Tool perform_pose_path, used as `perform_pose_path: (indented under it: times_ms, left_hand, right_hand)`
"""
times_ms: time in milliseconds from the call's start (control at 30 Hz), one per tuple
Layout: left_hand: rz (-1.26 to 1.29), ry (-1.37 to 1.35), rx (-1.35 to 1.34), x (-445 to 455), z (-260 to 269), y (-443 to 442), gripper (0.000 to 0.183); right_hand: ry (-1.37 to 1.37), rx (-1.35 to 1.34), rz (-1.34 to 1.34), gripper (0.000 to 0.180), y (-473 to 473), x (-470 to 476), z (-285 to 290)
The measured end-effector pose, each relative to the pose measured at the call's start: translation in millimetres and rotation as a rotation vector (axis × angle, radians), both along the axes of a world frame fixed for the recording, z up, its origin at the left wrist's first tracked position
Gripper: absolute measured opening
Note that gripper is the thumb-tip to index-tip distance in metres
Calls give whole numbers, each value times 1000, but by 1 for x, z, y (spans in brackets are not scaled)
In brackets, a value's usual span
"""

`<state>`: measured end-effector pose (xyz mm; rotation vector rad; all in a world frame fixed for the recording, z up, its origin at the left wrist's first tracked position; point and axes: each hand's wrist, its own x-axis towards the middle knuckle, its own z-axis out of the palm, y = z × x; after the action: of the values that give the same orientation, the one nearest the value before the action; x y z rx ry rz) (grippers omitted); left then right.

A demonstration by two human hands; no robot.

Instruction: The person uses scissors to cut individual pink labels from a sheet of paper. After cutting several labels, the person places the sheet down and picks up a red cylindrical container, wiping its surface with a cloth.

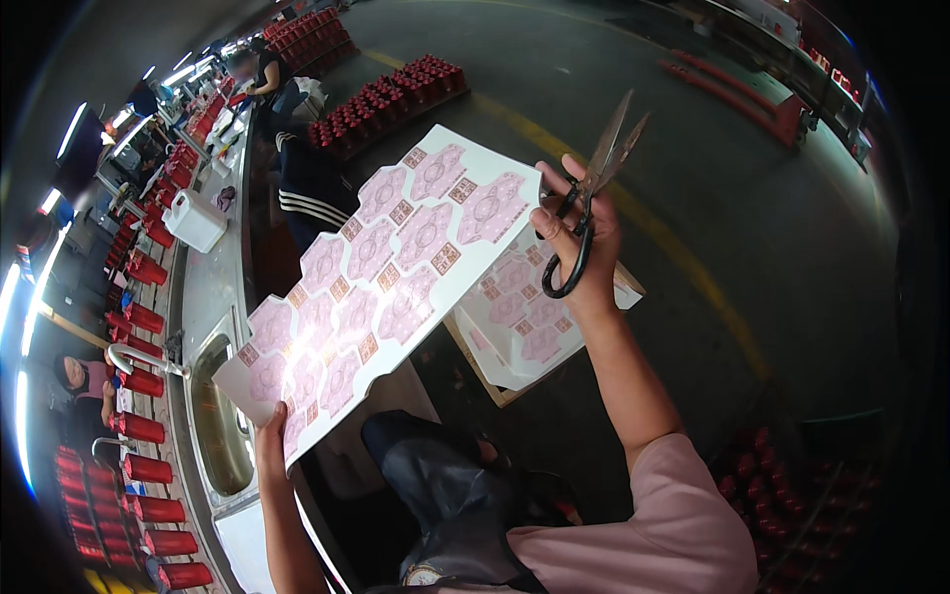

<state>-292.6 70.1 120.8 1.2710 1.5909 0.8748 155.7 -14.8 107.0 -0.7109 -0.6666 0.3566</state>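
A large white sheet [412, 249] printed with pink patterned shapes and small brown printed squares is held up across the view, its left corner curling. My left hand [272, 431] grips its lower left edge, with most of the fingers hidden underneath. My right hand [586, 230] carries black-handled scissors [594, 185], the worn blades apart and pointing up and away. The right thumb and fingers also meet the sheet's upper right corner. Below, a stack of similar printed sheets [512, 304] lies on a wooden-edged board [482, 375].
At left runs a steel counter with a sink [219, 416], a curved faucet [145, 358] and a white plastic jug [197, 220]. Red cylindrical parts [148, 468] line a conveyor beyond. Racked red parts [393, 96] and a red pallet jack [742, 96] stand on the floor. Other people [271, 74] work nearby.
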Motion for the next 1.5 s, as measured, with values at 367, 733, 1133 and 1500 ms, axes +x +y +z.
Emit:
perform_pose_path:
  times_ms: [367, 733, 1133, 1500]
  left_hand:
    - [-5, -155, 25, 0, -9, -7, 49]
    - [71, -149, 337, -21, -13, 8, 28]
    - [-38, 24, 166, 0, -7, -12, 20]
    - [-314, 296, 47, 26, -85, 17, 28]
  right_hand:
    - [-117, 17, -25, 52, -1, 5, -1]
    - [-55, -376, 133, 40, -8, 60, -23]
    - [65, -640, 115, 40, -3, 69, -146]
    - [-142, -845, 38, 37, -8, 116, -249]
